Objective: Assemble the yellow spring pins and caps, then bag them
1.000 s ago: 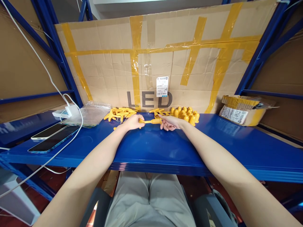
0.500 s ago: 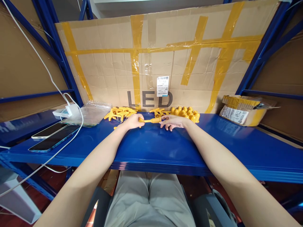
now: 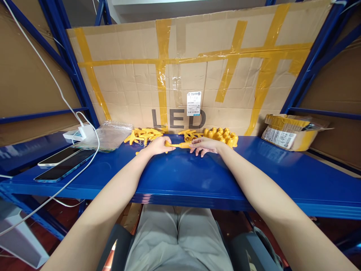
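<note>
At centre, left hand (image 3: 159, 145) pinches yellow stick (image 3: 184, 145), which half-open right hand (image 3: 207, 145), grip unclear, could tilt by uneven pushing.

- We see the blue bench (image 3: 183, 177) as glossy, smooth metal.
- Over the bench, the held yellow piece (image 3: 185, 145) looks like shiny plastic.
- Behind the bench, we find matt cardboard (image 3: 126, 90), glossy tape (image 3: 162, 86).
- Below the bench, matt cloth trousers (image 3: 152, 233).

Head-worn view, forward and down over blue shelf (image 3: 186, 177), far detail perhaps unclear
</note>
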The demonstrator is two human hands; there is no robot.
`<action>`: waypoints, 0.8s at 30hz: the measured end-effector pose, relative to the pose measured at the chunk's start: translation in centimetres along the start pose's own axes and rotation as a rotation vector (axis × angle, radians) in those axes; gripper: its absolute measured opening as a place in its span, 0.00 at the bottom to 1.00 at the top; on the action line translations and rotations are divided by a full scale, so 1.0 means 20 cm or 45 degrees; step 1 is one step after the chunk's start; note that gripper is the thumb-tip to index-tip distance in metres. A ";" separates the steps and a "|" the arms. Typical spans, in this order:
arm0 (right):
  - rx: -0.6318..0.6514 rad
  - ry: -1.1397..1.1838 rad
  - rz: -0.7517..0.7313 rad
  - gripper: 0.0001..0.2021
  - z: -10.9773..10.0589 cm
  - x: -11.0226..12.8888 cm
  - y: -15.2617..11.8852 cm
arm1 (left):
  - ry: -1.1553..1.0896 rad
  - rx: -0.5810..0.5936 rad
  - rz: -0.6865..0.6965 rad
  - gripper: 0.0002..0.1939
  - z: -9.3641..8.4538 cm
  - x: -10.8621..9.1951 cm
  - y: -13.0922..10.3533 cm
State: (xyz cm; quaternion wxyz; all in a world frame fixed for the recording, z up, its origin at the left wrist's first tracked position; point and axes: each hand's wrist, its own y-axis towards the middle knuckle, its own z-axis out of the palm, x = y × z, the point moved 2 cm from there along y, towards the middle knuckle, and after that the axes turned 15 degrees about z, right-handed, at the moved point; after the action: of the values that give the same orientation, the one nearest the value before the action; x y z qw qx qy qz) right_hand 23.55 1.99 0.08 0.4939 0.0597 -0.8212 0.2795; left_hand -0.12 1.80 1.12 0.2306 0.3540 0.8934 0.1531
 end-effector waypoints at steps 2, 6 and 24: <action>-0.004 0.009 0.007 0.21 0.01 0.00 -0.01 | 0.015 0.005 0.007 0.16 0.00 0.00 0.00; -0.043 0.040 0.049 0.20 0.02 0.02 -0.02 | 0.015 0.020 0.009 0.16 0.00 0.01 0.00; -0.053 0.026 0.013 0.22 0.01 0.01 -0.01 | -0.052 0.029 -0.006 0.16 0.00 0.00 0.00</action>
State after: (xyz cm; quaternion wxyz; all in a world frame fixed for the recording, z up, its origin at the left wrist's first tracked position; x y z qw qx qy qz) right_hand 23.32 1.77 0.14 0.5019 0.0423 -0.8220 0.2655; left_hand -0.05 1.75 1.08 0.2449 0.3576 0.8910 0.1352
